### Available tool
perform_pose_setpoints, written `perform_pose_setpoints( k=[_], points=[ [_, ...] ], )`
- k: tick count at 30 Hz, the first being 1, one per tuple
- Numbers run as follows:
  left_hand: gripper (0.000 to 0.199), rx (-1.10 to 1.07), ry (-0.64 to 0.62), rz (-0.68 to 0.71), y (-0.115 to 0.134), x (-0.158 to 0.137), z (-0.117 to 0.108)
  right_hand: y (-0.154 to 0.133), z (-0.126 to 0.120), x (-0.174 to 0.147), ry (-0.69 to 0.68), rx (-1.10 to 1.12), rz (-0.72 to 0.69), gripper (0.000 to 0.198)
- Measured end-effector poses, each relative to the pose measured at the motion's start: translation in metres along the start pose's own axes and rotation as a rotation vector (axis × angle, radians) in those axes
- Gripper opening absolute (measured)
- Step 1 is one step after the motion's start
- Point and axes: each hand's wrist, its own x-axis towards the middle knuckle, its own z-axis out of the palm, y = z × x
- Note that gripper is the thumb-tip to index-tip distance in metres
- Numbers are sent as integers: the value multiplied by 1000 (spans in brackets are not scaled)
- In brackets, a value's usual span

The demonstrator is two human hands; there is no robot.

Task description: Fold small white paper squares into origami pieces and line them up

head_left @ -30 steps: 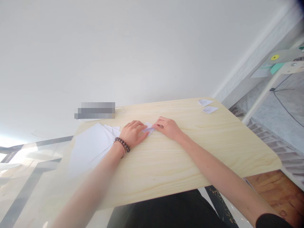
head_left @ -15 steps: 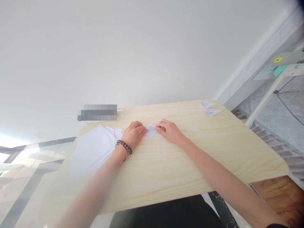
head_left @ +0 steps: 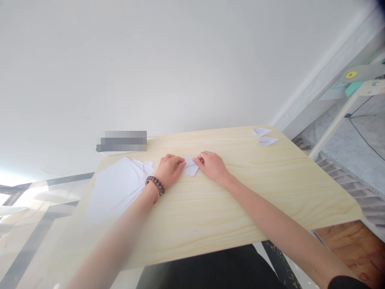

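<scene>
A small folded piece of white paper (head_left: 190, 167) lies on the pale wooden table (head_left: 228, 216), in front of me. My left hand (head_left: 170, 170), with a dark bead bracelet at the wrist, pinches its left corner between thumb and fingers. At the right corner, my right hand (head_left: 211, 165) has thumb and forefinger closed on the paper. Beside my left wrist is a fanned stack of white paper sheets (head_left: 116, 186); my forearm covers part of it. Fine creases in the small piece are too faint to make out.
Two folded paper pieces (head_left: 267, 141) lie near the table's far right corner. A blurred-out dark object (head_left: 123, 141) stands at the far left edge, with a thin loop beside it. A white wall rises behind the table; a pale metal frame (head_left: 333, 122) is off to the right.
Both hands stay at the paper's two side corners, with fingers slightly shifted. The paper's lower corner now looks blunter than before. The whole view has moved a little.
</scene>
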Motion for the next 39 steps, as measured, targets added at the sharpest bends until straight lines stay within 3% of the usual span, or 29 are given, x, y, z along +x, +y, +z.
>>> perform_pose_setpoints(
  k=[4, 8, 16, 22, 28, 39],
  points=[
    [24, 64, 43, 44, 1, -3, 2, -3, 1, -2, 31, -92, -20, 27],
    [23, 42, 76, 86, 0, -2, 2, -4, -2, -5, 46, -20, -57, 24],
    [30, -181, 111, -148, 7, -1, -3, -6, -7, -6, 64, 279, -90, 21],
    [37, -545, 6, -222, 5, -2, -6, -2, -5, -6, 120, 416, -164, 19],
    [38, -727, 19, -346, 7, -1, -7, -2, -5, -6, 142, 507, -119, 20],
    [41, -863, 42, -424, 16, 0, -8, -4, -7, -4, 132, 687, 46, 22]
  ],
)
